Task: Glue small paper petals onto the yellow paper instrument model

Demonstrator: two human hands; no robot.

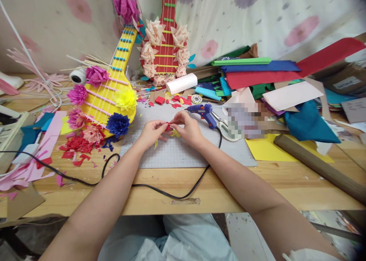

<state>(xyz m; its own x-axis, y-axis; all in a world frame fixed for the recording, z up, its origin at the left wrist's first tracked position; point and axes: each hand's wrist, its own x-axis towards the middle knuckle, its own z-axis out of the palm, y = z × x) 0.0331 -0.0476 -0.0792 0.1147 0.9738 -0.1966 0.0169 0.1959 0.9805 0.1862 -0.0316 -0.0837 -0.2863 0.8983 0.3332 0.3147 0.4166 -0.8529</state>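
Both hands meet over a grey cutting mat at the table's middle. My left hand and my right hand pinch one small red paper piece between their fingertips. A small yellow scrap lies on the mat just under them. A blue glue gun rests just right of my right hand, with its black cord looping along the table's front edge.
A yellow paper guitar with paper flowers lies at left, a red one stands at the back. Red paper scraps are scattered left. Coloured paper sheets pile at right, beside scissors, a white roll and a brown tube.
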